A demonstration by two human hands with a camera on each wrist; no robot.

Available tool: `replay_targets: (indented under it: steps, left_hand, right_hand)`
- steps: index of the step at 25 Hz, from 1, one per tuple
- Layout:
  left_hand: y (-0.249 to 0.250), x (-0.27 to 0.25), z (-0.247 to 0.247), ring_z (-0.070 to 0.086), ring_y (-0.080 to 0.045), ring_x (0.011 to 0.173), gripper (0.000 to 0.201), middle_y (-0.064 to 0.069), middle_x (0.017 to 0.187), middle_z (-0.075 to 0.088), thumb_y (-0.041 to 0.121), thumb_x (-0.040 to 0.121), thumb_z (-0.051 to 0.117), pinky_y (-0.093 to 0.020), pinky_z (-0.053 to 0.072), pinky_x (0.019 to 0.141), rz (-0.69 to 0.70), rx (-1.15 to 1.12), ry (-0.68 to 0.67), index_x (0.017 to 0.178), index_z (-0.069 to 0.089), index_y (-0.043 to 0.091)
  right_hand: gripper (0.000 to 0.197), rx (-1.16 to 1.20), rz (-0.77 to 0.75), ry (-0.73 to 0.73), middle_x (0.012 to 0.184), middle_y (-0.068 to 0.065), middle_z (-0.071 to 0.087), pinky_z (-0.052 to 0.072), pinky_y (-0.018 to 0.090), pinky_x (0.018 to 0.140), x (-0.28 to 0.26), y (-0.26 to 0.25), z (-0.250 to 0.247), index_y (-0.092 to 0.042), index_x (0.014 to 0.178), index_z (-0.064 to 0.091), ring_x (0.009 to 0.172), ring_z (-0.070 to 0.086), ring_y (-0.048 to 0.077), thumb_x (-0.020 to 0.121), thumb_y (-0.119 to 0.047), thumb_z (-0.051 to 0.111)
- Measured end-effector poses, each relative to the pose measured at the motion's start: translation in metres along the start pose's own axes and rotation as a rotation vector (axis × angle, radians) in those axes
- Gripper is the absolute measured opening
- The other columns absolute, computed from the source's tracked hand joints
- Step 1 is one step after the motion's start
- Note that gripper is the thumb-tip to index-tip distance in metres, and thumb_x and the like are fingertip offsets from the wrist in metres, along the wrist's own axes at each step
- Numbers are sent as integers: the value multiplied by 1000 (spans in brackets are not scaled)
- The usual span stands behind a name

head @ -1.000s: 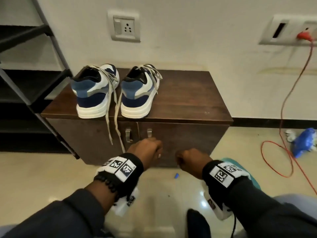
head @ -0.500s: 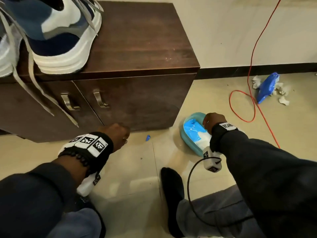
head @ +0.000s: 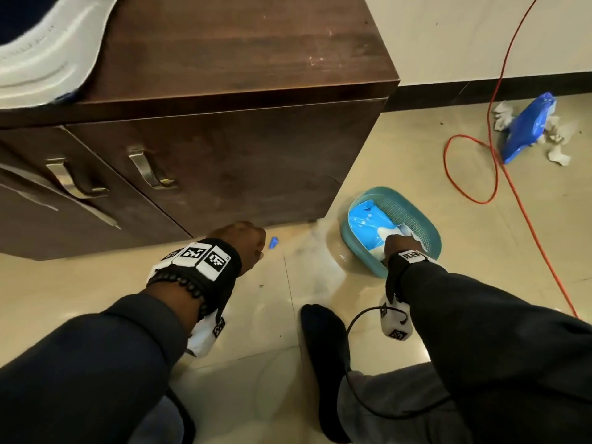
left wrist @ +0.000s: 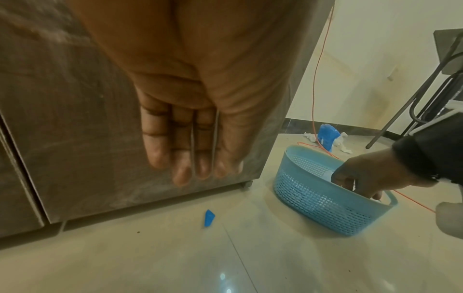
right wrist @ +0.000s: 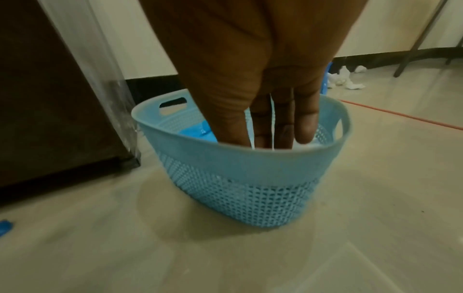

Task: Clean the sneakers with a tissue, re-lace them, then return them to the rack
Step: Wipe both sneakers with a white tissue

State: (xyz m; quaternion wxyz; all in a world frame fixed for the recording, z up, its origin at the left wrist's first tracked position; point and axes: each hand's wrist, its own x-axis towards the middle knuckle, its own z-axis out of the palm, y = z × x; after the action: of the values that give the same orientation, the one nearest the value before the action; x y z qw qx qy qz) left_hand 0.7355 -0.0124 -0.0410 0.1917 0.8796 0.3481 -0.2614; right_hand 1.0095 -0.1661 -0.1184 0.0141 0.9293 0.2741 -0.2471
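Right hand (right wrist: pixel 263 83) is reaching fingers-down into the blue basket (head: pixel 426 238), touching white tissue (head: pixel 389 233); grasp cannot be told. Left hand (left wrist: pixel 190 111) is hanging relaxed, empty, beside the cabinet (head: pixel 240 161). Orange cable (head: pixel 480 174) is lying beyond the basket.

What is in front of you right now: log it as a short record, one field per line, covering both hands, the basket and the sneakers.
right hand: reaching down into the blue basket, fingers straight, fingertips at the white tissue; grip not visible
left hand: fingers straight, holding nothing, in front of the cabinet
basket contents: blue tissue pack with white tissue at its opening
basket place: on the floor, beside the cabinet's right corner
sneakers: one white sole visible on the cabinet top; laces out of view
floor litter: small blue scrap; blue wrapper among crumpled tissues by the wall
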Motion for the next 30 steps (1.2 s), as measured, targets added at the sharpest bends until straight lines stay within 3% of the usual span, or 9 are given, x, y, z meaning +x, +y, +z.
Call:
replay_targets:
  steps: [6, 10, 14, 16, 17, 21, 24, 27, 30]
  left_hand:
    - [-4, 1, 12, 52, -23, 112, 23, 0, 120, 52, 34, 95, 49, -35, 46, 91, -21, -15, -20, 111, 58, 20]
    - [0, -3, 14, 53, -24, 111, 24, -2, 119, 52, 35, 96, 47, -36, 47, 91, -11, -6, -26, 112, 56, 19]
    - [10, -13, 9, 52, -24, 115, 26, -2, 122, 52, 34, 97, 46, -36, 46, 92, -7, -11, -17, 115, 55, 18]
    - [12, -20, 0, 50, -24, 118, 26, -2, 127, 52, 31, 97, 47, -33, 43, 94, 17, -40, 9, 118, 56, 18]
    - [14, -25, -7, 51, -24, 118, 24, -2, 127, 52, 29, 97, 47, -31, 42, 94, 31, -59, 24, 117, 57, 19]
    - [22, -50, -46, 54, -28, 112, 19, -8, 124, 58, 19, 93, 50, -29, 41, 90, 49, -130, 105, 110, 61, 21]
    - [26, -94, -98, 60, -22, 105, 23, -4, 110, 68, 9, 93, 48, -25, 42, 89, 148, -317, 328, 106, 66, 16]
    - [16, -156, -154, 68, -13, 79, 17, -2, 91, 71, 7, 94, 51, -25, 53, 79, 290, -711, 651, 97, 67, 13]
    - [-9, -196, -198, 64, -10, 86, 11, 5, 93, 67, 12, 91, 58, -23, 50, 80, 279, -617, 1104, 97, 64, 18]
  right_hand:
    - [36, -76, -4, 113, 122, 17, 57, 43, 41, 96, 1, -4, -7, -8, 124, 51, 114, 52, 36, 90, -21, 48]
    - [32, 256, 101, 186, 112, 23, 56, 41, 37, 87, 0, -2, -27, -5, 122, 43, 104, 55, 38, 95, -22, 45]
    - [26, 542, 103, 176, 92, 8, 54, 37, 26, 73, 2, 1, -37, -17, 106, 52, 84, 36, 14, 84, -29, 57]
    - [20, 768, 68, 218, 88, 10, 59, 43, 22, 63, -8, -8, -49, -8, 105, 59, 86, 57, 27, 88, -20, 58]
    - [20, 896, 63, 237, 84, 12, 59, 47, 21, 58, -14, -12, -58, -1, 104, 59, 80, 54, 32, 90, -14, 55]
    - [26, 784, 33, 295, 107, 22, 61, 45, 40, 88, -31, -24, -105, -3, 97, 63, 106, 56, 42, 81, -23, 68]
    - [40, 1206, 17, 392, 101, 31, 62, 48, 45, 86, -37, -47, -157, 6, 98, 65, 98, 59, 45, 72, -20, 79]
    - [28, 1603, -259, 577, 100, 10, 69, 53, 38, 78, -89, -88, -224, -18, 87, 69, 94, 66, 28, 80, -44, 61]
    - [28, 1756, -544, 416, 105, -1, 68, 55, 34, 75, -154, -144, -267, -25, 93, 68, 96, 66, 16, 89, -47, 50]
